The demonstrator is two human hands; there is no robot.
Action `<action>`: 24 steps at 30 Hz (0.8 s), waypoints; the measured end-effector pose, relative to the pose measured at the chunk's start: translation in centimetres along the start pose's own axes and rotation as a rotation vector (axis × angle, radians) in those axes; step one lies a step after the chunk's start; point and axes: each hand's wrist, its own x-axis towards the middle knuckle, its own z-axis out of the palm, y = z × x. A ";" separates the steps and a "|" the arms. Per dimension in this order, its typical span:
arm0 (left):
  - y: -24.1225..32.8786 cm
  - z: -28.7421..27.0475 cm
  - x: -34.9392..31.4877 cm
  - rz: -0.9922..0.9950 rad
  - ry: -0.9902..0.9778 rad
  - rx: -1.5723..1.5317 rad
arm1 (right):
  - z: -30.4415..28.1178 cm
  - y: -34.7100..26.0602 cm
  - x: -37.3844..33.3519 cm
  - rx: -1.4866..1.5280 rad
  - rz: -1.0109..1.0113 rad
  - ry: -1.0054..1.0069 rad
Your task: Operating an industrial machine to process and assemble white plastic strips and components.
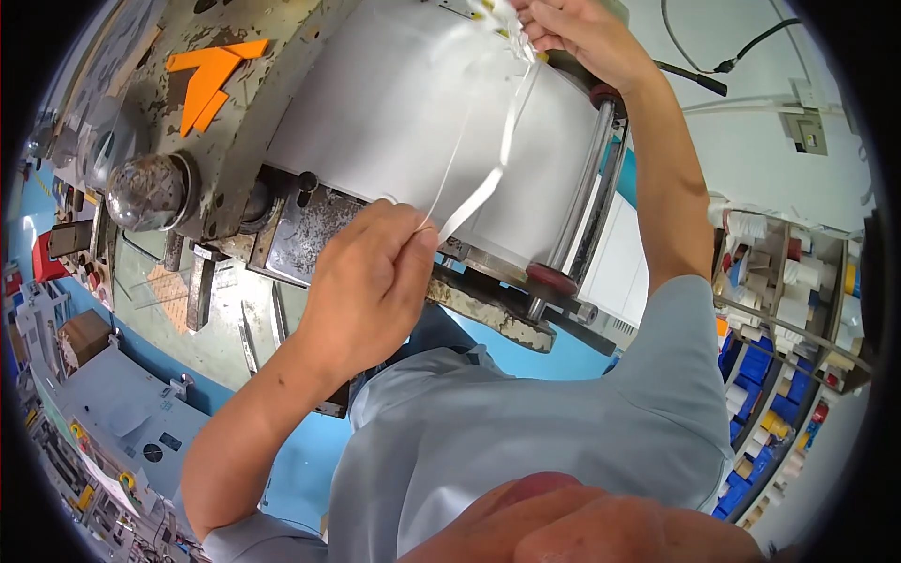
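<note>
A narrow white strip (507, 141) runs between my two hands over a white sheet (375, 103) on the machine bed. My left hand (375, 281) is closed at the near edge of the sheet, pinching the lower end of the strip and a thin white strand (457, 155). At the far side my right hand (587, 38) has its fingers closed on a crumpled bunch of white strips (507, 28). The strip bends midway, and its upper end meets that bunch.
A metal roller bar (582, 188) with dark red wheels (552, 280) borders the sheet on the right. Orange flat pieces (211, 80) lie on the worn machine housing at left, above a clear round lamp (150, 192). Shelves of rolls and blue bins (751, 366) stand at far right.
</note>
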 end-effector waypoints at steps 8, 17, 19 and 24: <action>-0.2 2.0 1.4 0.020 0.213 -0.284 | 14.6 -3.0 -9.7 -0.707 -0.480 -0.328; 0.8 0.6 0.2 -0.117 0.180 -0.117 | 0.2 3.6 -1.7 -0.899 -0.305 0.214; 1.8 0.2 0.1 -0.176 0.137 -0.143 | -0.9 4.7 0.3 -1.218 -0.300 0.294; 1.7 -0.6 -0.8 -0.265 0.007 -0.153 | -0.6 3.2 3.8 -1.365 0.097 0.146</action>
